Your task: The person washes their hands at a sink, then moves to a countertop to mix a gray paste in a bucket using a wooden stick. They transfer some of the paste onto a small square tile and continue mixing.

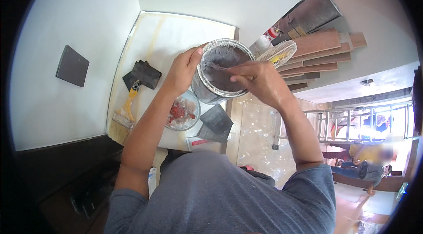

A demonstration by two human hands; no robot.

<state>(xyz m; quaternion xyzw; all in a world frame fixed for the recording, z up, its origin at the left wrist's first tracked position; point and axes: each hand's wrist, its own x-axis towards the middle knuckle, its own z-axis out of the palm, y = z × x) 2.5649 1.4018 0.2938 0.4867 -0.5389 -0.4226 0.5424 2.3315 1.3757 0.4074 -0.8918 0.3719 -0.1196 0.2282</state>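
Note:
My left hand grips the rim of a round metal can, which is tilted toward me. Pale grey paste coats its rim and inner wall. My right hand reaches over the can's mouth, its fingers closed on a thin paste-smeared tool whose tip is inside the can; its exact kind is hard to make out. Below the can, a clear round dish holds white paste with a red patch. Dark flat square pieces lie beside the dish.
A yellow-handled brush and more dark squares lie left on the white tabletop. Another dark plate is on the left wall. Wooden boards and a fan stand right. Beyond a ladder are people.

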